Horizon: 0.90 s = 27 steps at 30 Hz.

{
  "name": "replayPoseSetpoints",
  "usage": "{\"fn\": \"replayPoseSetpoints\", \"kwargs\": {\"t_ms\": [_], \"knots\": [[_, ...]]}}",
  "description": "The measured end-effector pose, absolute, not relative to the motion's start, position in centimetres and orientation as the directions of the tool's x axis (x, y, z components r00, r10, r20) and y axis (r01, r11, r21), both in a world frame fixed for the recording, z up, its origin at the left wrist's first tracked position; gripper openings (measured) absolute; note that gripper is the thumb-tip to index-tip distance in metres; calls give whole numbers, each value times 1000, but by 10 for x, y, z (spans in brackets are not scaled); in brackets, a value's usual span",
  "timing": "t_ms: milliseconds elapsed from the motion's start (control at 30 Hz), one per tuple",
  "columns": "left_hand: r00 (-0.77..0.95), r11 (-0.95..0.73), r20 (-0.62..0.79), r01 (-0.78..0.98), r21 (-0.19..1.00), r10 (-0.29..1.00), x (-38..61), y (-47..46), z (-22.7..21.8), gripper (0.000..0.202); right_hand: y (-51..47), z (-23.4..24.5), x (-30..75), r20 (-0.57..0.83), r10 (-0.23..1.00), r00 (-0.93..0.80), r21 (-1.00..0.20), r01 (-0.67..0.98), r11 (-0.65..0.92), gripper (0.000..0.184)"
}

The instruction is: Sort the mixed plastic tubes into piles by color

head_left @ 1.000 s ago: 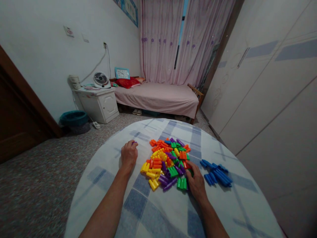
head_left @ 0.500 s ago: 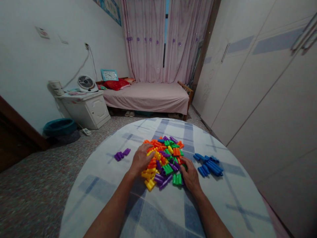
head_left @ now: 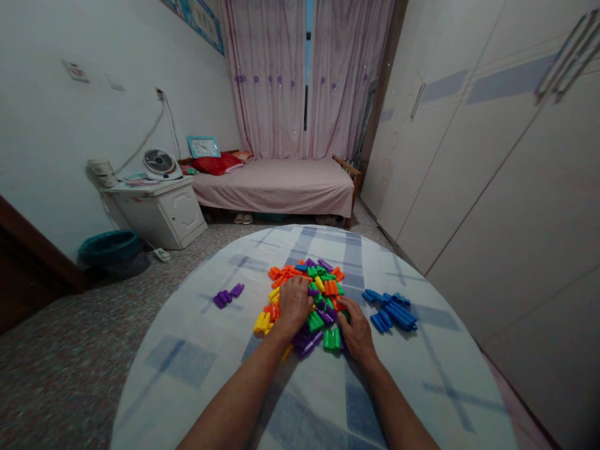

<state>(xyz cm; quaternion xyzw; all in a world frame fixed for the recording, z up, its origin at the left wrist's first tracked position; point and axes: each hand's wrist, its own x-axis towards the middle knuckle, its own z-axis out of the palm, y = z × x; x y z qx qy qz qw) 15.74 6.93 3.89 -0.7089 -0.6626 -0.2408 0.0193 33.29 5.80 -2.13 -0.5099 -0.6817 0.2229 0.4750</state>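
A mixed pile of plastic building blocks [head_left: 315, 320], in orange, yellow, green and purple, lies in the middle of the round table. My left hand [head_left: 296, 303] is over the pile with its fingers curled down among the pieces, close to a purple block [head_left: 313, 292]. What its fingertips hold, if anything, is hidden. At the pile's right edge rests my right hand [head_left: 357, 328], thumb and fingers apart, near orange and green pieces. A green block [head_left: 332, 340] lies just left of that hand. Yellow blocks [head_left: 263, 322] lie left of my left wrist.
Blue blocks [head_left: 396, 312] form a separate group on the right. A few purple blocks [head_left: 228, 295] lie apart on the left. A checked cloth [head_left: 182, 362] covers the table. Beyond are a bed [head_left: 276, 184], a white cabinet [head_left: 180, 212] and a wardrobe [head_left: 492, 206].
My left hand has moved right from the pile's left side to over its middle, and its fingers have curled down. Some yellow blocks have shifted left. The right hand stays nearly in place.
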Motion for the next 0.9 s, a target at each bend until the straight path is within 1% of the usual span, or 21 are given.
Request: {"fn": "replayPoseSetpoints", "kwargs": {"t_ms": [67, 200, 233, 300, 367, 467, 567, 633, 700, 833, 900], "knots": [[4, -154, 407, 929, 337, 913, 157, 71, 37, 21, 58, -21, 333, 425, 905, -26, -790, 478, 384, 28], [-33, -252, 510, 841, 479, 860, 146, 71, 38, 18, 58, -21, 333, 428, 903, -28, -788, 477, 388, 28], [-49, -262, 539, 834, 485, 841, 138, 70, 41, 19, 58, -21, 333, 427, 904, -28, -788, 478, 388, 28], [-82, -240, 592, 864, 444, 802, 117, 66, 46, 20, 58, -21, 333, 425, 905, -29, -788, 480, 386, 28], [-129, -146, 631, 919, 365, 765, 88, 60, 49, 21, 57, -21, 333, 423, 905, -33, -785, 485, 385, 28], [-265, 86, 640, 951, 297, 721, 37, 51, 46, 25, 57, -20, 332, 423, 905, -43, -777, 497, 387, 28], [-433, 286, 580, 899, 332, 690, -7, 44, 28, 30, 56, -19, 332, 428, 902, -52, -767, 507, 393, 28], [-518, 342, 499, 848, 404, 695, -26, 44, 13, 33, 56, -19, 333, 427, 903, -54, -763, 514, 392, 28], [-547, 329, 446, 815, 476, 709, -35, 47, -2, 37, 56, -19, 333, 423, 904, -55, -761, 521, 388, 29], [-477, 178, 496, 826, 534, 725, -31, 59, -20, 43, 56, -18, 333, 422, 905, -54, -757, 527, 385, 29], [-485, 144, 494, 804, 578, 722, -26, 65, -21, 44, 56, -18, 333, 422, 905, -51, -759, 527, 383, 29]]}}
